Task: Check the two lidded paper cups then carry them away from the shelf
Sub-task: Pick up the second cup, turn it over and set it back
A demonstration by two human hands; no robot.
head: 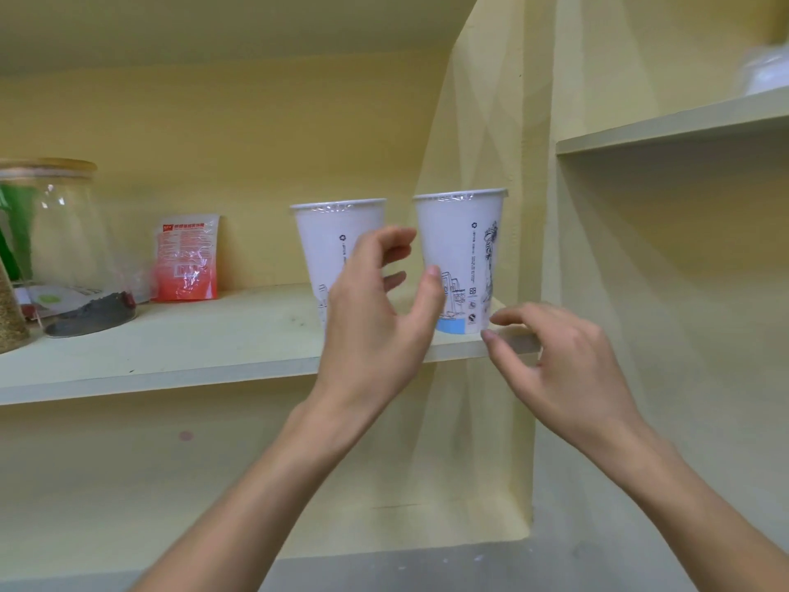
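Two white paper cups with clear flat lids stand upright side by side on the pale shelf (179, 352), near its right end. The left cup (328, 245) is partly hidden by my left hand (375, 318), which is raised in front of it with fingers spread and curved, the thumb reaching toward the right cup. The right cup (463, 254) carries line drawings and a blue band at its base. My right hand (563, 369) hovers just right of and below that cup, fingers apart, fingertips close to its base. Neither hand holds anything.
A red and white pouch (185, 258) leans on the back wall left of the cups. A tilted glass jar (55, 245) with dark grains lies at the far left. A vertical divider (533, 207) stands right of the cups, with another shelf (670, 126) beyond.
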